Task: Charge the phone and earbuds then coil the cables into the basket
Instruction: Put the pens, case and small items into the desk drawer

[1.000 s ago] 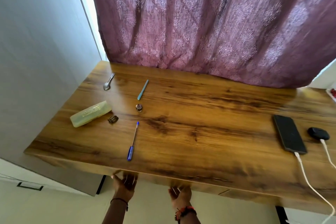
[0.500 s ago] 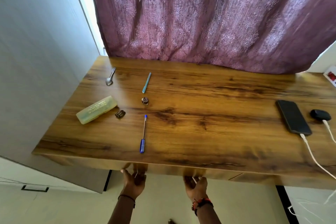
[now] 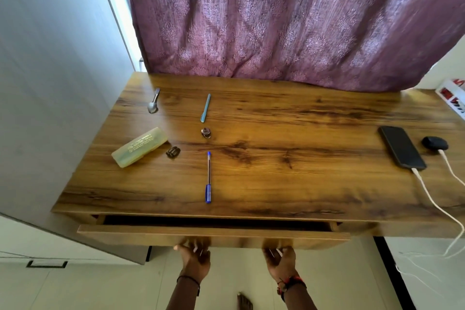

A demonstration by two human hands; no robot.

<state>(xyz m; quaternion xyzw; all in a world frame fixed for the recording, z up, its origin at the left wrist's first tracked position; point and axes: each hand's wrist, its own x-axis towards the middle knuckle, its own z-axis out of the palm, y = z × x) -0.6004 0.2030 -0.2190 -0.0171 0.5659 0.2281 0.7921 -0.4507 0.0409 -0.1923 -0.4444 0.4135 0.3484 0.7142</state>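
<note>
Both hands grip the lower edge of the drawer front: the left hand (image 3: 195, 255) and the right hand (image 3: 280, 258) have fingers curled up under the panel, palms toward the desk, each closed on the drawer (image 3: 214, 234) and nothing else. Half a second ago the drawer front sat flush under the desk edge; now it stands proud, with a dark slot open behind it (contents not visible). Judged from this, the person is probably after something stored inside, possibly the basket, which appears nowhere in view.

On the desk (image 3: 276, 133), at about 3 o'clock, the black phone (image 3: 402, 147) lies flat, screen dark, with a white cable (image 3: 432, 199) plugged into its near end. Just beside it, at its 3 o'clock, sits the dark earbuds case (image 3: 434, 143), a second white cable (image 3: 453, 171) entering it. Both cables trail off the desk edge at 4 o'clock toward the floor. Charging thus appears set up; coiling remains undone.

At 9 to 11 o'clock lie a pale case (image 3: 140, 146), a spoon (image 3: 153, 104) and two pens.
</note>
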